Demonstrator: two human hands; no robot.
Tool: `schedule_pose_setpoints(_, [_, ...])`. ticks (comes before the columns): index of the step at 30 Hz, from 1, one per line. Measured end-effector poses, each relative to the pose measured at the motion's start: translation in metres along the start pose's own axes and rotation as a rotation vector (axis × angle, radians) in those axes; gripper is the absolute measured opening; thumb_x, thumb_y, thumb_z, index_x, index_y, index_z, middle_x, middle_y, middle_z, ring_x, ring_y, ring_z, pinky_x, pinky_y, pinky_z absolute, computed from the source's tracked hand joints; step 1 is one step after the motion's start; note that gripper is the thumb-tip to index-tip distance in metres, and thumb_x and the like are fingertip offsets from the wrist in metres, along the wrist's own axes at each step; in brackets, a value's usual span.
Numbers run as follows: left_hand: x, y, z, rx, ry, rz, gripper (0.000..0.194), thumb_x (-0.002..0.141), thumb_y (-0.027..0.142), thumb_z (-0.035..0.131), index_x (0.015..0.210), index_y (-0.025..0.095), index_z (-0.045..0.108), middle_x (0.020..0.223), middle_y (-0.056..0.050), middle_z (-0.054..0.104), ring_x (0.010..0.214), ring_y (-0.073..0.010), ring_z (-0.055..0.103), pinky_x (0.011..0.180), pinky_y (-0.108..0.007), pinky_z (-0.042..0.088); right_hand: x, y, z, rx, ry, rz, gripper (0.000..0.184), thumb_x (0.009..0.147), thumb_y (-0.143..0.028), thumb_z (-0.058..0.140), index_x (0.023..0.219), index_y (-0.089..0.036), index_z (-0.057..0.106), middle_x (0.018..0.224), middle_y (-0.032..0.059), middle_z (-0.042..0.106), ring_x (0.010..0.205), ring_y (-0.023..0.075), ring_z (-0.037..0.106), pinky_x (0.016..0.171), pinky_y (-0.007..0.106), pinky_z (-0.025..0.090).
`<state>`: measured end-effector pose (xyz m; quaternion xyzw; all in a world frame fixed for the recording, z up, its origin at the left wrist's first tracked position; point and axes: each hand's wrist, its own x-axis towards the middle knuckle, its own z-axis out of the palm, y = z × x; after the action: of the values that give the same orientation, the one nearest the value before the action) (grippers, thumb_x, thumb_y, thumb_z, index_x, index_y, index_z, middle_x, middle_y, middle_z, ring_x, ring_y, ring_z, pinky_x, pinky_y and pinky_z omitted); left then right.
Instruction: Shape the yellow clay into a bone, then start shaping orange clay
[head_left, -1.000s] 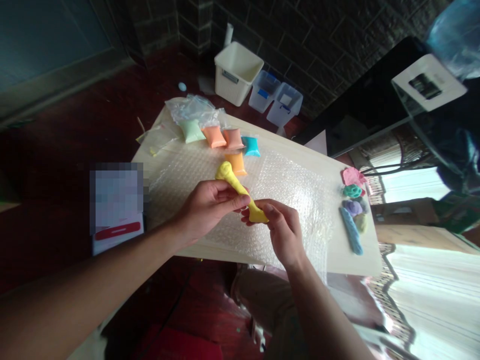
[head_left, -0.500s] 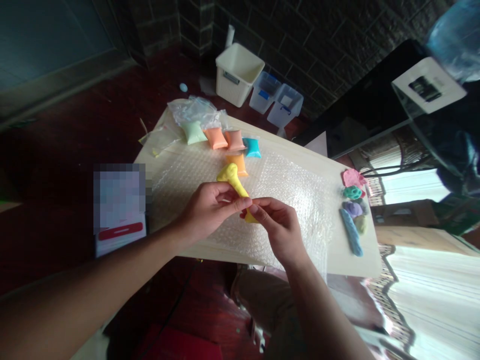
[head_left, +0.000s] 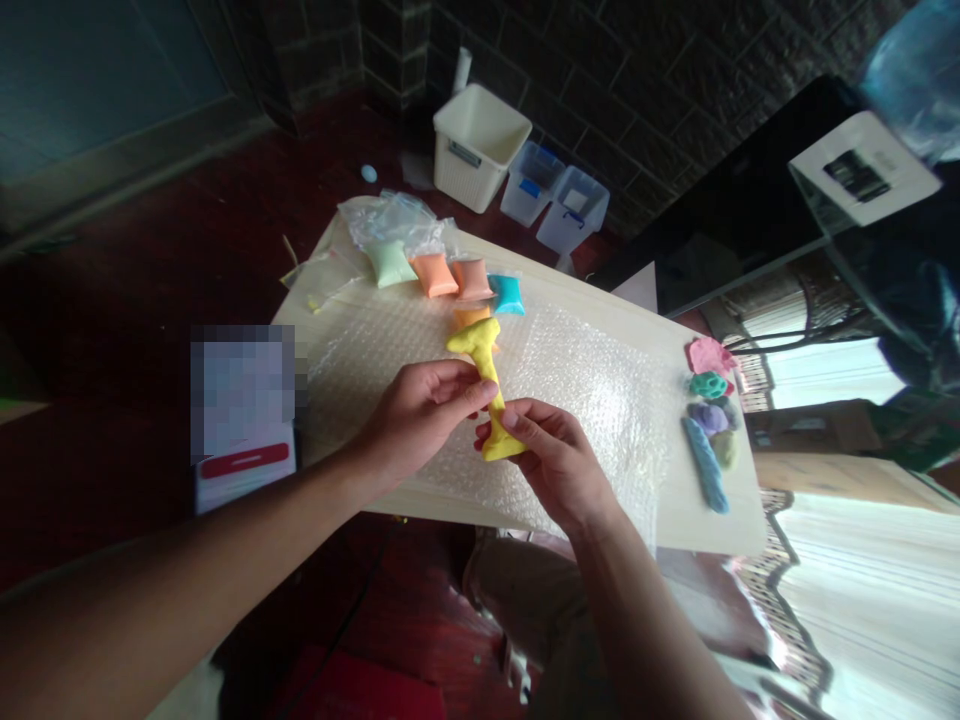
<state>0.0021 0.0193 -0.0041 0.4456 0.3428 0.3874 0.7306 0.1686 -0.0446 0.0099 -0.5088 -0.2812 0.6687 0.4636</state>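
I hold a stretched strip of yellow clay (head_left: 487, 375) above a sheet of bubble wrap (head_left: 577, 390) on a pale table (head_left: 697, 520). My left hand (head_left: 420, 410) pinches the strip near its middle, fingers closed on it. My right hand (head_left: 551, 460) grips the strip's lower end, closed on it. The upper end of the clay stands free, flared and pointing away from me.
Sealed packs of clay lie at the table's far side: green (head_left: 390, 263), two orange (head_left: 433, 274), blue (head_left: 507, 294). Shaped clay pieces (head_left: 709, 420) sit at the right edge. A white basket (head_left: 478, 146) and clear boxes (head_left: 570, 208) stand on the floor beyond. A phone (head_left: 244, 415) lies to the left.
The clay strip has swung more upright, and its free top end now looks flared. My right hand has shifted its grip on the lower end; both hands stay close together.
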Motion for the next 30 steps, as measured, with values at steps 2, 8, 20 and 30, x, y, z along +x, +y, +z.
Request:
schedule_pose_setpoints(2, [-0.0003, -0.0001, -0.0008, 0.016, 0.011, 0.018, 0.030, 0.086, 0.042, 0.082, 0.079, 0.014, 0.072, 0.077, -0.002, 0.069, 0.073, -0.0146, 0.063, 0.067, -0.025, 0.051, -0.0004, -0.0001, 0.0005, 0.011, -0.042, 0.028, 0.024, 0.086, -0.041, 0.087, 0.091, -0.018, 0.082, 0.083, 0.0059, 0.081, 0.072, 0.0153, 0.074, 0.075, 0.029, 0.059])
schedule_pose_setpoints(8, [-0.0015, 0.0025, -0.0015, 0.094, -0.027, 0.009, 0.031, 0.089, 0.041, 0.078, 0.074, 0.015, 0.071, 0.072, -0.003, 0.070, 0.065, -0.0142, 0.061, 0.062, -0.026, 0.051, -0.0008, 0.0021, 0.0009, -0.026, -0.089, 0.022, 0.023, 0.087, -0.041, 0.087, 0.087, -0.018, 0.083, 0.081, 0.0052, 0.081, 0.072, 0.0154, 0.074, 0.079, 0.031, 0.060])
schedule_pose_setpoints(20, [-0.0006, 0.0005, -0.0003, -0.027, -0.001, -0.021, 0.032, 0.085, 0.043, 0.083, 0.077, 0.014, 0.074, 0.076, -0.004, 0.071, 0.072, -0.0163, 0.065, 0.064, -0.027, 0.055, -0.0015, 0.0022, 0.0018, -0.056, -0.061, 0.000, 0.028, 0.090, -0.044, 0.084, 0.083, -0.017, 0.081, 0.072, 0.0045, 0.079, 0.065, 0.0143, 0.070, 0.069, 0.027, 0.054])
schedule_pose_setpoints(30, [-0.0010, 0.0004, 0.0012, -0.113, -0.024, -0.049, 0.031, 0.088, 0.043, 0.081, 0.079, 0.016, 0.072, 0.071, -0.002, 0.068, 0.058, -0.0144, 0.060, 0.053, -0.029, 0.052, -0.0020, 0.0026, 0.0016, -0.061, -0.101, 0.033, 0.034, 0.093, -0.051, 0.079, 0.092, -0.017, 0.079, 0.082, 0.0075, 0.081, 0.071, 0.0159, 0.071, 0.070, 0.028, 0.055])
